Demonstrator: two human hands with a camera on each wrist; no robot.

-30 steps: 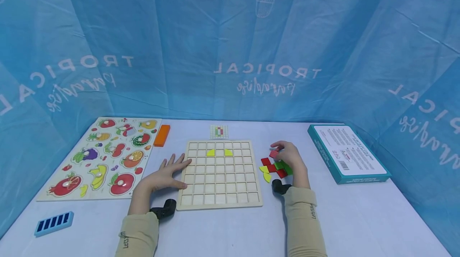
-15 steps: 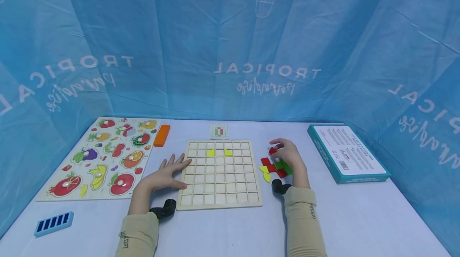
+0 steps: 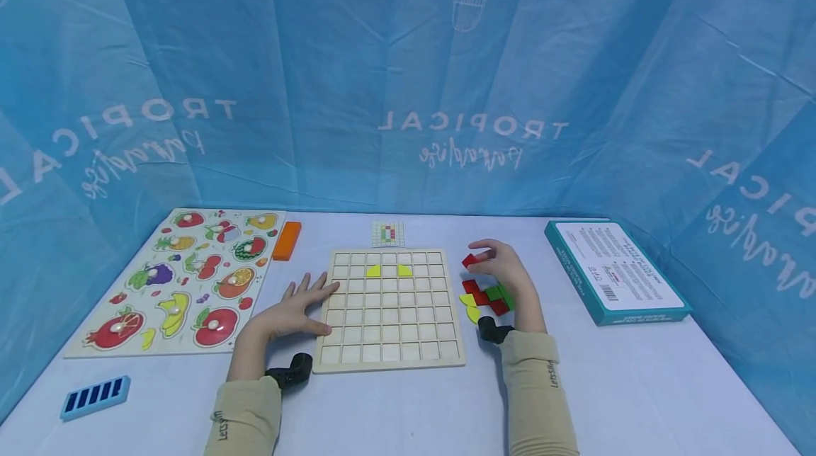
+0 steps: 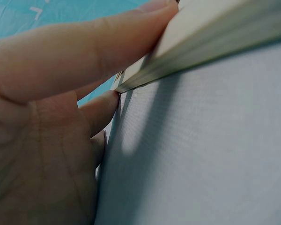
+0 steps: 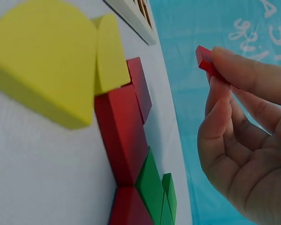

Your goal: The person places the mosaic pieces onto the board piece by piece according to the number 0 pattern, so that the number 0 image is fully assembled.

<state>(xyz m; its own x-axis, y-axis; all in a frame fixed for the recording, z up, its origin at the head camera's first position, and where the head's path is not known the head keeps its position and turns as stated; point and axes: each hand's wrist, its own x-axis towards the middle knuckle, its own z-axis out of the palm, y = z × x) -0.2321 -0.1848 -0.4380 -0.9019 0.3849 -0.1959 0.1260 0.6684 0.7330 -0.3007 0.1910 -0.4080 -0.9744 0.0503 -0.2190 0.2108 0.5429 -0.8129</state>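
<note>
A wooden grid board (image 3: 389, 343) lies at the table's middle with two yellow quarter-round pieces (image 3: 373, 271) in its second row. My left hand (image 3: 299, 311) rests flat, fingers straight, against the board's left edge (image 4: 178, 61). My right hand (image 3: 503, 272) pinches a small red piece (image 3: 470, 259) (image 5: 203, 60) between thumb and fingertips, lifted just right of the board's upper right corner. Below that hand lies a pile of red, green and yellow pieces (image 3: 481, 298) (image 5: 126, 126).
A fruit peg puzzle (image 3: 185, 279) lies at the left with an orange block (image 3: 287, 240) beside it. A small pattern card (image 3: 389, 233) sits behind the board. A teal box (image 3: 615, 272) is at the right, a blue slotted piece (image 3: 95, 395) at front left.
My right hand has lifted the red piece off the pile and carried it up and left, toward the board's upper right corner. The left hand has not moved.
</note>
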